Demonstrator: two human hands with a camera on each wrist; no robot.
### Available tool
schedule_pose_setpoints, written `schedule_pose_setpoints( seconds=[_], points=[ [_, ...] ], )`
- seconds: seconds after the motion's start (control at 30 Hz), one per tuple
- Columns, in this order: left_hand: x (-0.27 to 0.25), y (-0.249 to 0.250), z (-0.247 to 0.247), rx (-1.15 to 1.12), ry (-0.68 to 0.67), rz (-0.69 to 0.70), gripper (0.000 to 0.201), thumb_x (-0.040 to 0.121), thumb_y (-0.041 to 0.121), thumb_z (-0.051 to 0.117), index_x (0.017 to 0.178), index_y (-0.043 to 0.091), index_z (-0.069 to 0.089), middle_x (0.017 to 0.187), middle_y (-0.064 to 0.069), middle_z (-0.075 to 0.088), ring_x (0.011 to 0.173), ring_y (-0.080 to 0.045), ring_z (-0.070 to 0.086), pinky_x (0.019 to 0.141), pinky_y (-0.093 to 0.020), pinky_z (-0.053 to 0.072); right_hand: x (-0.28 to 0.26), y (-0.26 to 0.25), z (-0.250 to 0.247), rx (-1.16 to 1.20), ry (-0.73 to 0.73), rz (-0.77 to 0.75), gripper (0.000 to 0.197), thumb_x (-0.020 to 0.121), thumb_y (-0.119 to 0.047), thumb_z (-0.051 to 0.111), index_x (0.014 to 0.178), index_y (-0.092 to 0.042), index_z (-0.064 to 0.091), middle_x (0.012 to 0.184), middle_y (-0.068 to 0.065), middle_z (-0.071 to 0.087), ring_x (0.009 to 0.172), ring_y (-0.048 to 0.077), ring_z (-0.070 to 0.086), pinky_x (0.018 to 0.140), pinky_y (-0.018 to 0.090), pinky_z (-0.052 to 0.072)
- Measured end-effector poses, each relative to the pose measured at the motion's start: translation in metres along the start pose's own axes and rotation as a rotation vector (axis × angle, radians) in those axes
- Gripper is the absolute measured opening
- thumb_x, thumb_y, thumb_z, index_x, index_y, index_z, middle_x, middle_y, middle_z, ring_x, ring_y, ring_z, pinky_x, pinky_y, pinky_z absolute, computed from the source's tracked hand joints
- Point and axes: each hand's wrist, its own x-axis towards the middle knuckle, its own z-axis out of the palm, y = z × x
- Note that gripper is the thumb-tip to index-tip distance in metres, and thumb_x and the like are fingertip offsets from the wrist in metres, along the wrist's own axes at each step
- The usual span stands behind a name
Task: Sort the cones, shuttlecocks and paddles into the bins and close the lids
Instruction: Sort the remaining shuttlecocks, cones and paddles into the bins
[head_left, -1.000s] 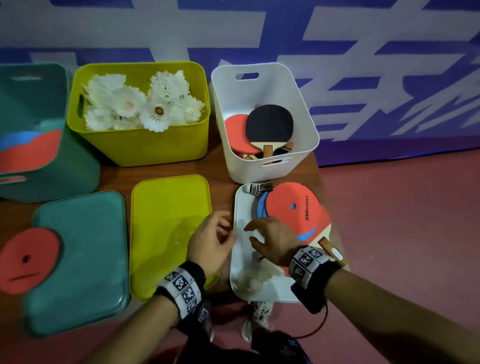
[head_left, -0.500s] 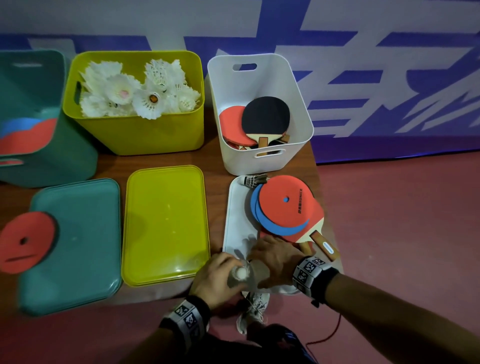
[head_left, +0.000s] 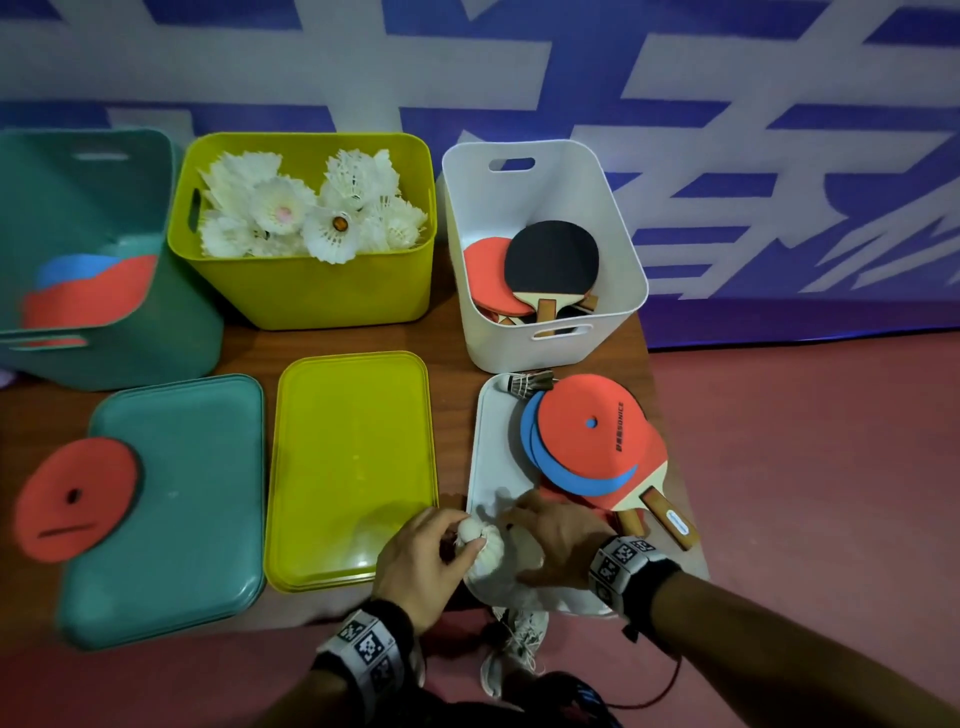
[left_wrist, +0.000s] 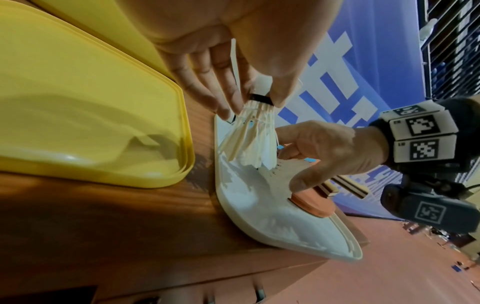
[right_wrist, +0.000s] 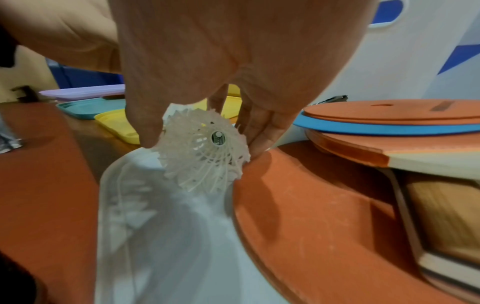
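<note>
Shuttlecock (head_left: 480, 552) still pinched by left hand (head_left: 423, 564) — barely shifted

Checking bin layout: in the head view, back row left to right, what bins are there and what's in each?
Teal bin with flat red and blue cones → yellow bin with white shuttlecocks → white bin with paddles.

Head view: from above, looking forward and down over my bench (head_left: 249, 343) toward the blue-and-white wall. Left wrist view: close, along my left hand (left_wrist: 233, 51) across the white lid (left_wrist: 259, 205). Right wrist view: close, along my right hand (right_wrist: 207, 61) leftward. All three share that lid's near end.
</note>
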Motion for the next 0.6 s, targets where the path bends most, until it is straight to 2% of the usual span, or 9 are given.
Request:
schedule_pose_setpoints(
  seconds=[0.07, 0.13, 0.23, 0.37, 0.47, 0.6],
  points=[
    [0.001, -0.002, -0.006, -0.011, 0.038, -0.001, 0.026, 0.086, 0.056, 0.064, 0.104, 0.037, 0.063, 0.092, 0.024, 0.055, 0.084, 0.001, 0.053, 0.065, -0.01, 0.039, 0.007, 0.0, -0.003, 0.057, 0.028, 0.023, 0.081, 0.077, -0.058, 0.067, 0.147, -0.033, 0.034, 0.145, -0.001, 0.038, 0.116, 0.03, 0.056, 0.089, 0.044, 0.053],
    [0.002, -0.004, -0.012, -0.016, 0.071, -0.015, 0.024, 0.086, 0.053, 0.066, 0.103, 0.036, 0.063, 0.093, 0.022, 0.056, 0.084, 0.001, 0.054, 0.064, -0.01, 0.039, 0.014, 0.0, -0.005, 0.104, 0.082, 0.041, 0.082, 0.077, -0.059, 0.067, 0.147, -0.036, 0.031, 0.146, -0.003, 0.036, 0.114, 0.029, 0.058, 0.087, 0.043, 0.054],
    [0.006, -0.012, -0.024, -0.016, 0.14, -0.039, 0.024, 0.085, 0.056, 0.063, 0.101, 0.038, 0.063, 0.091, 0.022, 0.053, 0.084, 0.004, 0.052, 0.064, -0.016, 0.043, 0.028, -0.004, -0.014, 0.179, 0.164, 0.048, 0.081, 0.077, -0.059, 0.066, 0.147, -0.038, 0.031, 0.146, -0.005, 0.037, 0.11, 0.027, 0.061, 0.086, 0.041, 0.055],
    [0.023, -0.021, -0.049, -0.04, 0.234, -0.088, 0.034, 0.083, 0.065, 0.053, 0.099, 0.036, 0.063, 0.086, 0.019, 0.052, 0.08, -0.001, 0.052, 0.064, -0.021, 0.045, 0.051, -0.017, -0.041, 0.238, 0.312, 0.005, 0.081, 0.077, -0.06, 0.067, 0.148, -0.038, 0.034, 0.146, -0.006, 0.038, 0.114, 0.025, 0.06, 0.084, 0.036, 0.054],
    [0.039, -0.02, -0.079, -0.08, 0.285, -0.145, 0.027, 0.086, 0.057, 0.063, 0.101, 0.034, 0.063, 0.081, 0.018, 0.059, 0.077, -0.001, 0.056, 0.064, -0.027, 0.05, 0.068, -0.031, -0.074, 0.29, 0.458, -0.047, 0.08, 0.076, -0.062, 0.067, 0.146, -0.036, 0.038, 0.144, -0.004, 0.042, 0.12, 0.023, 0.057, 0.087, 0.039, 0.054],
    [0.074, -0.015, -0.129, -0.191, 0.397, -0.221, 0.015, 0.085, 0.045, 0.073, 0.093, 0.038, 0.062, 0.072, 0.015, 0.064, 0.072, 0.0, 0.061, 0.068, -0.036, 0.053, 0.092, -0.05, -0.129, 0.418, 0.685, -0.133, 0.074, 0.074, -0.067, 0.065, 0.138, -0.033, 0.049, 0.134, -0.008, 0.053, 0.114, 0.014, 0.06, 0.088, 0.038, 0.054]
  ],
)
